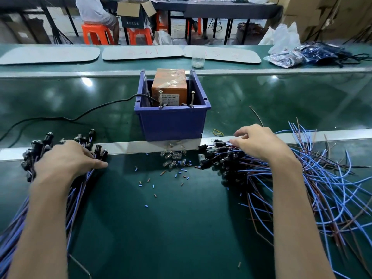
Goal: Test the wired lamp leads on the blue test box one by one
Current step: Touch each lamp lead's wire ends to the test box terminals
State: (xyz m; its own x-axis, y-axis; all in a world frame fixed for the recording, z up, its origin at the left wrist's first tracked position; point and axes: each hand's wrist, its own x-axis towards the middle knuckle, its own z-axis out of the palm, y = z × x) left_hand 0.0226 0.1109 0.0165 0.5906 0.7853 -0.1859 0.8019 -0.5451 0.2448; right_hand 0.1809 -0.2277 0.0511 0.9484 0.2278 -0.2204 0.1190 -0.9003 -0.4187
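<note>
The blue test box (172, 122) stands at mid-table with an orange power unit (169, 85) inside and two upright screws (160, 98) on its front rim. My left hand (68, 160) rests palm down on a bundle of lamp leads (40, 146) with black sockets and blue wires at the left. My right hand (259, 142) hovers with loosely curled fingers over a tangled pile of lamp leads (231, 160) at the right; whether it pinches a lead is hidden.
Small clear bulbs (173, 158) and cut bits of wire sleeve (153, 186) lie scattered before the box. A black cable (84, 114) runs left from the box. A plastic cup (198, 60) and bagged parts (306, 54) sit on the far belt. A seated person (96, 13) is behind.
</note>
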